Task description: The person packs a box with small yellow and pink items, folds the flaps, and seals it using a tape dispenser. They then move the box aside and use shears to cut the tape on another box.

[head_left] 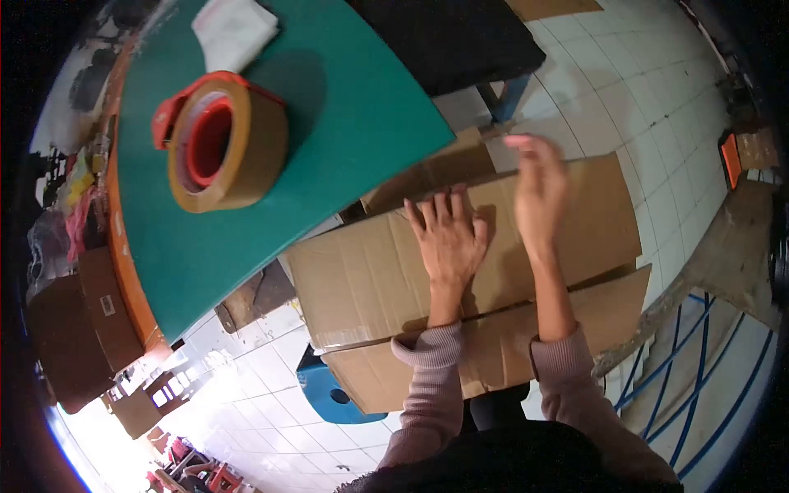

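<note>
A large brown cardboard box (362,279) lies in front of me, its two long top flaps nearly meeting along a gap. My left hand (448,242) rests flat on the far flap, fingers spread and holding nothing. Above the right part of that flap is my right hand (542,193), raised and smeared by motion. Its fingers are too blurred to show whether they grip anything. On the green tabletop, left of the box, stands a red tape dispenser (171,115) carrying a thick roll of brown packing tape (255,156).
A white cloth or paper (234,33) lies on the green table (353,123). Behind the box is a black-topped bench (460,41). A blue plastic stool (329,390) shows under the box's near left side. Blue metal bars (674,370) stand at the right.
</note>
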A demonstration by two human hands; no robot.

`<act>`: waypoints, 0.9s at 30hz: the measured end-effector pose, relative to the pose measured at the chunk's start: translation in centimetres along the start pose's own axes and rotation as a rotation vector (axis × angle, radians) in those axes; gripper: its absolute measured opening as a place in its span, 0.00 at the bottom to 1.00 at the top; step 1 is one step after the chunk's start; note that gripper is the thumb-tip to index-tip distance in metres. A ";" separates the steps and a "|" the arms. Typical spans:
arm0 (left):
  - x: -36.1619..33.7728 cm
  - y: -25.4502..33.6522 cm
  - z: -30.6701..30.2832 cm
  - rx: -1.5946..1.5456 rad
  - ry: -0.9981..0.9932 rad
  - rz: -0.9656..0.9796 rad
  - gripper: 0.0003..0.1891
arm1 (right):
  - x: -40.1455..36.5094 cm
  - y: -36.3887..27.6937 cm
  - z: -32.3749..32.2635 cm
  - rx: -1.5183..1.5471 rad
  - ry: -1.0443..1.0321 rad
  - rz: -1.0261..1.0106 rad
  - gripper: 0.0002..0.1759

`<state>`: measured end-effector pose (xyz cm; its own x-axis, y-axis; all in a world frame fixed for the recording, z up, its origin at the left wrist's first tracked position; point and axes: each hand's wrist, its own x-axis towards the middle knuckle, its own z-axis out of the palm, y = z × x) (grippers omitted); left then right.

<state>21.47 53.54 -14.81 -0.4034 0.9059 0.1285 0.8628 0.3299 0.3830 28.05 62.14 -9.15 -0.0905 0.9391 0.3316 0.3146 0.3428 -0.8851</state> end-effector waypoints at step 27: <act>0.2 -1.1 0.4 -0.177 0.065 -0.002 0.19 | -3.5 -7.5 -10.5 0.304 0.081 0.569 0.28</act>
<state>20.58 53.42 -15.53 -0.4285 0.8845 0.1843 0.7973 0.2742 0.5377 35.88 55.99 -0.25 0.0871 0.9753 -0.2029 0.0100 -0.2045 -0.9788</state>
